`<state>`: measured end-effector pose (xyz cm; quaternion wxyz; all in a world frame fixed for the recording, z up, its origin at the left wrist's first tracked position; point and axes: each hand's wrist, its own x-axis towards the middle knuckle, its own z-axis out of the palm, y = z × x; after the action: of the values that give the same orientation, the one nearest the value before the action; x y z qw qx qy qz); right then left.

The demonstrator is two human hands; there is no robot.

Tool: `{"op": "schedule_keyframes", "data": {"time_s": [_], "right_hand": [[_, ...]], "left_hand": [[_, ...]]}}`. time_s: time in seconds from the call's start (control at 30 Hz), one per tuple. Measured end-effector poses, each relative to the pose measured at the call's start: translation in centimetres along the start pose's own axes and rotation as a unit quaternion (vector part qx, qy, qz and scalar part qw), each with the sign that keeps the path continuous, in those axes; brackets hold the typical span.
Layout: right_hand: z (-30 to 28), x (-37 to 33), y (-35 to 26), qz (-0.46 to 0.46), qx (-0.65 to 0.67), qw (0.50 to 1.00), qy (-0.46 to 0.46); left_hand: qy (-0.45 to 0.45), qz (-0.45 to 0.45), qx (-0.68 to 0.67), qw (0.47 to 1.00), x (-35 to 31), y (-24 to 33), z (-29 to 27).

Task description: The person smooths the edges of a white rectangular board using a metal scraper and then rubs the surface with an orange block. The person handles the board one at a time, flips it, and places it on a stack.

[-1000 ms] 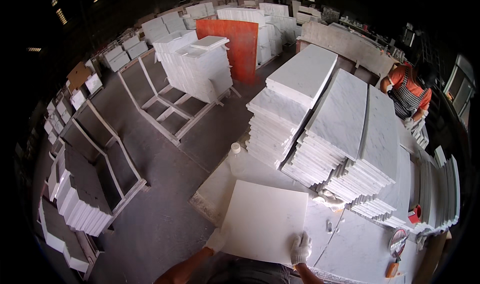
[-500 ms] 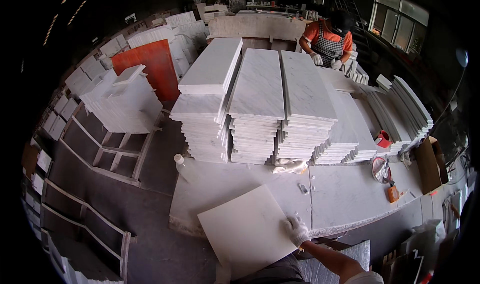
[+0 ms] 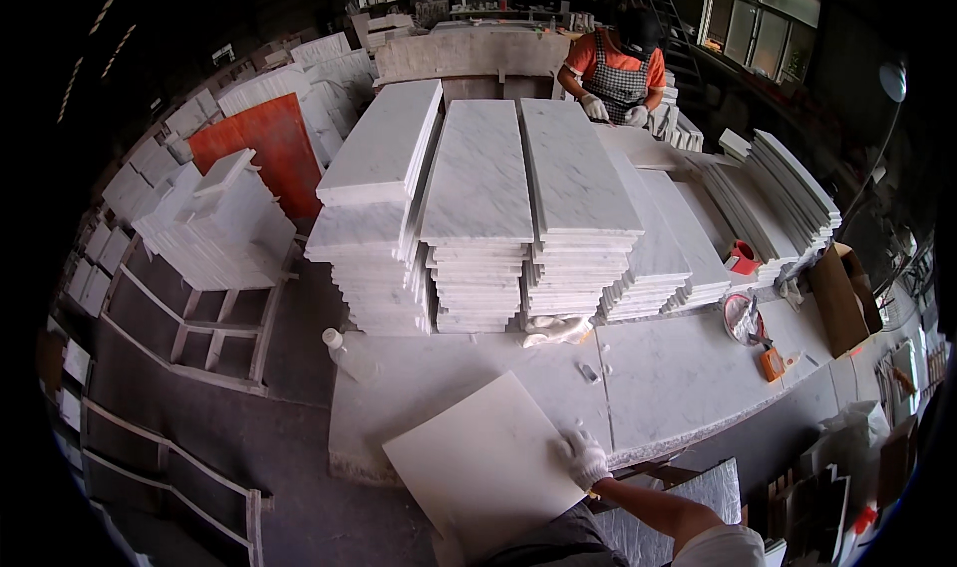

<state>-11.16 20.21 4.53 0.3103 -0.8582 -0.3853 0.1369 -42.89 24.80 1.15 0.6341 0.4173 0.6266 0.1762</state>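
A pale square stone slab (image 3: 483, 467) lies tilted across the front edge of the workbench, its lower corner toward my lap. My right hand (image 3: 583, 457), in a white knitted glove, is closed on its right edge, with fingers over the top face. Only a pale gloved part of my left hand (image 3: 449, 547) shows at the slab's lower left edge; its fingers are mostly hidden. Beyond the slab, a clear white-capped bottle (image 3: 351, 356) stands on the bench at the left, and a small grey object (image 3: 588, 373) lies to the right.
Tall stacks of marble slabs (image 3: 477, 168) fill the back of the bench (image 3: 688, 378). Farther right are a red tape roll (image 3: 742, 258), a tub (image 3: 743, 318), an orange tool (image 3: 772, 364) and a cardboard box (image 3: 843, 300). A co-worker (image 3: 616, 73) stands behind. Metal frames (image 3: 184, 447) stand left.
The whole view has shifted, so the stacks and bench sit farther left. My right hand keeps its hold on the slab, which has hardly moved against the bench.
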Motion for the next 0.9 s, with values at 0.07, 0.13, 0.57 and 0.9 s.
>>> {"op": "schedule_keyframes", "data": {"time_s": [0.07,0.13,0.57,0.9], "right_hand": [[0.1,0.1,-0.3,0.002,-0.001,1.000,-0.004],[-0.3,0.1,-0.8,0.008,0.001,1.000,-0.009],[0.0,9.7,-2.9,0.042,0.181,0.925,-0.332],[-0.9,10.8,-4.8,0.073,0.174,0.914,-0.358]], "left_hand": [[-0.003,-0.004,-0.010,1.000,-0.1,0.3,-0.1],[-0.008,-0.010,-0.019,1.000,-0.1,0.5,0.0],[-0.035,-0.037,-0.078,0.996,-0.5,3.0,0.7],[-0.072,-0.041,-0.119,0.989,-2.0,4.2,0.6]]}}
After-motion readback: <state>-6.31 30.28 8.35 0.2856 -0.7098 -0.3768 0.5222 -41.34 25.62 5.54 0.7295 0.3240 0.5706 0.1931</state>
